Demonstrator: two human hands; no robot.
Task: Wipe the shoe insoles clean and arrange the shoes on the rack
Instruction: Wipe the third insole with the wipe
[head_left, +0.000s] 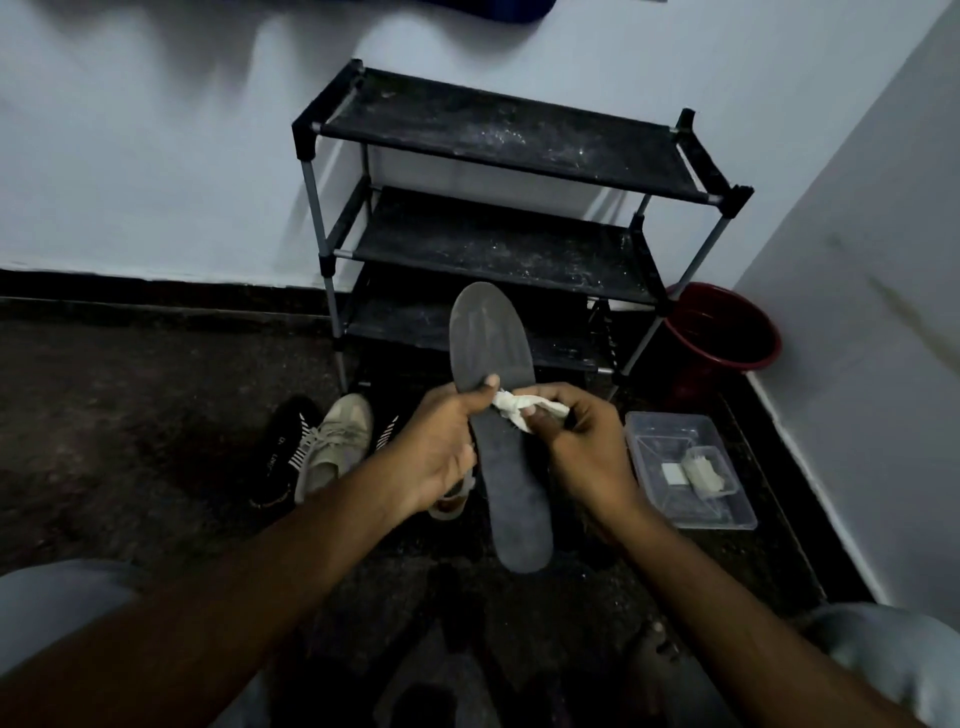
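A long dark grey insole (493, 353) stands lengthwise in front of me, toe end pointing at the rack. My left hand (441, 447) grips its left edge at the middle, thumb on top. My right hand (576, 441) pinches a crumpled white wipe (511, 408) against the insole's middle. The black three-shelf shoe rack (498, 228) stands against the wall with dusty shelves. On the floor at left lie a beige sneaker (332, 441) and a black shoe with white stripes (283, 452). Another striped black shoe (387, 428) shows partly behind my left hand.
A clear plastic box (727, 512) holding small white items sits on the floor at right. A red bucket (727, 327) stands in the corner beside the rack. The white wall runs close along the right. My knees frame the bottom corners.
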